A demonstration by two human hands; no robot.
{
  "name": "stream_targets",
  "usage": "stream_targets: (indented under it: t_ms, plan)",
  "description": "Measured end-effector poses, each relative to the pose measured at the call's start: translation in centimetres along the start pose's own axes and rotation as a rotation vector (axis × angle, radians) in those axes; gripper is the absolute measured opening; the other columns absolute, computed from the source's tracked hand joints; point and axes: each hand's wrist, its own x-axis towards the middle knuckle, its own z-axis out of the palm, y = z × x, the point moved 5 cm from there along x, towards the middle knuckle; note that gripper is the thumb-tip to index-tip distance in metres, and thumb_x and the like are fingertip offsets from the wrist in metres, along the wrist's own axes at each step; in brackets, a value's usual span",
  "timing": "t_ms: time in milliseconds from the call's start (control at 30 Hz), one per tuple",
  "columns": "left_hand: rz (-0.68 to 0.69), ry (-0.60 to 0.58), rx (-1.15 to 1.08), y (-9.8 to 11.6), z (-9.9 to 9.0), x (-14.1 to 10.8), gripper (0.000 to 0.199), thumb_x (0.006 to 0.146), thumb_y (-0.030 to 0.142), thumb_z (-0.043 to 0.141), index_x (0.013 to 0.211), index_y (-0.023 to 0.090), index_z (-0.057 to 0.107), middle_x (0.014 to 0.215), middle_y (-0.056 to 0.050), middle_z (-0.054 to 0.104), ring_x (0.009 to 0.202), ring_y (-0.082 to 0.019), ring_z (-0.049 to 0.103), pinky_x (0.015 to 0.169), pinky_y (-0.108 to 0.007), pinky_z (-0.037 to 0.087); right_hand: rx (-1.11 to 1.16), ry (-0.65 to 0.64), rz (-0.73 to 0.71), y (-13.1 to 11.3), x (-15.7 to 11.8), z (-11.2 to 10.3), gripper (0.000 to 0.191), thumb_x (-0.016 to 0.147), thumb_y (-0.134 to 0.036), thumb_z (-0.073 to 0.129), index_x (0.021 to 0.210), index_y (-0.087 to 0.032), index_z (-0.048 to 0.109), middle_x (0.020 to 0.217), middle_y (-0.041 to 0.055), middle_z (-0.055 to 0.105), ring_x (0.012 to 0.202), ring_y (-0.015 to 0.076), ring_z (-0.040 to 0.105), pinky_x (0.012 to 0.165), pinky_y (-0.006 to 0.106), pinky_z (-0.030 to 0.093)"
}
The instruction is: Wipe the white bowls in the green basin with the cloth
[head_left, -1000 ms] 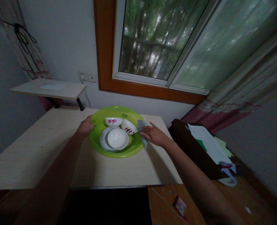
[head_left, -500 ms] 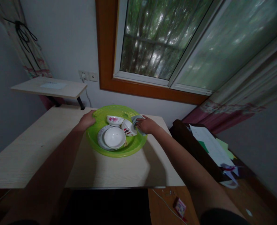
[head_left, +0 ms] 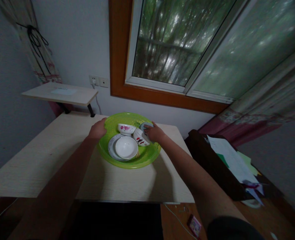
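A bright green plastic basin (head_left: pixel 129 164) rests on the pale wooden table, its left rim gripped by my left hand (head_left: pixel 98 129). My right hand (head_left: pixel 155 132) is closed on a grey-blue cloth (head_left: pixel 146 125) inside the basin's right side, close against a tilted white bowl with a red and black pattern (head_left: pixel 139 137). Left of that bowl stands a white bowl with pink flowers (head_left: pixel 126 128). In front, a plain white bowl (head_left: pixel 126 147) sits on a grey-patterned plate (head_left: pixel 111 149). Thin light-brown tips, perhaps chopsticks, (head_left: pixel 137 154) show beside it.
A small raised shelf (head_left: pixel 79 95) on black legs stands at the table's (head_left: pixel 127 186) back left, with a paper on it. A window (head_left: pixel 172 50) and wall lie behind. Right of the table is a dark brown box-like piece (head_left: pixel 212 163) bearing papers. A pink box (head_left: pixel 194 225) lies on the floor.
My right hand and the cloth have moved left, further into the basin and nearer the tilted bowl. My left hand keeps its grip on the rim. The whole view has shifted slightly.
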Motion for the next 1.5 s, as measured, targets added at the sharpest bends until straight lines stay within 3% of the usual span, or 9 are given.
stream_targets:
  t_ms: [200, 433, 567, 667, 800, 933, 1133, 1300, 1500]
  plan:
    - [-0.019, -0.018, 0.029, -0.2, 0.2, 0.1, 0.077, 0.093, 0.013, 0.061, 0.170, 0.024, 0.054, 0.150, -0.015, 0.077, 0.137, -0.032, 0.074, 0.109, -0.037, 0.057, 0.017, -0.081, 0.065, -0.9, -2.1, -1.1, 0.038, 0.102, -0.010, 0.058, 0.116, -0.026, 0.089, 0.136, 0.0108, 0.085, 0.155, 0.0288, 0.062, 0.142, 0.064, 0.020]
    - [-0.026, -0.017, 0.029, -0.1, 0.3, 0.0, 0.079, 0.094, 0.013, 0.060, 0.172, 0.024, 0.051, 0.154, -0.016, 0.075, 0.139, -0.033, 0.073, 0.112, -0.040, 0.057, 0.117, -0.244, 0.144, -2.6, -6.6, -3.7, 0.039, 0.113, -0.043, 0.058, 0.112, -0.023, 0.091, 0.118, 0.0158, 0.088, 0.127, 0.0328, 0.079, 0.138, 0.059, 0.030]
    - [-0.019, -0.022, 0.000, -0.2, 0.4, 0.1, 0.079, 0.095, 0.013, 0.059, 0.172, 0.026, 0.052, 0.155, -0.016, 0.074, 0.141, -0.033, 0.071, 0.115, -0.041, 0.055, 0.132, -0.215, 0.137, -2.2, -7.1, -3.6, 0.034, 0.111, -0.040, 0.060, 0.111, -0.025, 0.091, 0.111, 0.0125, 0.089, 0.126, 0.0311, 0.080, 0.138, 0.056, 0.031]
    - [-0.001, -0.026, -0.019, -0.2, 0.3, 0.0, 0.078, 0.095, 0.014, 0.059, 0.172, 0.025, 0.053, 0.155, -0.017, 0.074, 0.142, -0.034, 0.071, 0.116, -0.041, 0.055, 0.096, -0.155, 0.127, -1.0, -6.3, -2.5, 0.031, 0.109, -0.026, 0.058, 0.112, -0.029, 0.089, 0.120, 0.0109, 0.088, 0.131, 0.0299, 0.077, 0.139, 0.059, 0.030]
    - [0.014, -0.039, -0.031, 0.1, 0.1, -0.1, 0.077, 0.095, 0.014, 0.059, 0.171, 0.026, 0.054, 0.155, -0.015, 0.074, 0.143, -0.034, 0.070, 0.117, -0.041, 0.054, 0.095, -0.096, 0.086, 0.4, -4.1, -0.8, 0.048, 0.100, -0.010, 0.057, 0.131, -0.035, 0.084, 0.147, 0.0049, 0.081, 0.158, 0.0284, 0.059, 0.141, 0.063, 0.029]
    - [-0.012, -0.043, -0.032, 0.1, 0.2, -0.1, 0.081, 0.095, 0.013, 0.059, 0.174, 0.024, 0.051, 0.157, -0.018, 0.072, 0.144, -0.035, 0.069, 0.118, -0.044, 0.053, 0.092, -0.071, 0.097, 1.1, -1.3, -0.4, 0.054, 0.103, -0.009, 0.052, 0.144, -0.033, 0.078, 0.162, 0.0047, 0.071, 0.167, 0.0275, 0.049, 0.141, 0.066, 0.028]
    - [-0.011, -0.035, -0.035, -0.3, 0.5, 0.3, 0.085, 0.093, 0.012, 0.062, 0.176, 0.021, 0.049, 0.160, -0.020, 0.070, 0.143, -0.036, 0.069, 0.119, -0.046, 0.053, 0.072, 0.008, 0.073, 0.6, 1.2, -0.6, 0.054, 0.104, -0.011, 0.054, 0.149, -0.030, 0.075, 0.170, 0.0073, 0.064, 0.168, 0.0305, 0.047, 0.138, 0.071, 0.032]
    - [-0.019, -0.047, -0.020, -0.4, 0.6, 0.3, 0.082, 0.095, 0.013, 0.061, 0.175, 0.025, 0.050, 0.157, -0.016, 0.072, 0.144, -0.033, 0.069, 0.118, -0.042, 0.053, 0.073, 0.023, 0.091, 1.0, -0.3, -0.5, 0.044, 0.109, -0.016, 0.054, 0.143, -0.027, 0.078, 0.167, 0.0097, 0.066, 0.168, 0.0302, 0.047, 0.139, 0.071, 0.027]
    - [-0.006, -0.027, -0.058, -0.6, 0.7, 0.3, 0.079, 0.095, 0.016, 0.061, 0.173, 0.027, 0.053, 0.156, -0.017, 0.073, 0.142, -0.035, 0.070, 0.117, -0.045, 0.053, 0.178, 0.060, 0.167, 2.5, -5.7, -0.6, 0.034, 0.113, -0.027, 0.059, 0.139, -0.031, 0.081, 0.170, 0.0061, 0.063, 0.166, 0.0327, 0.051, 0.141, 0.069, 0.028]
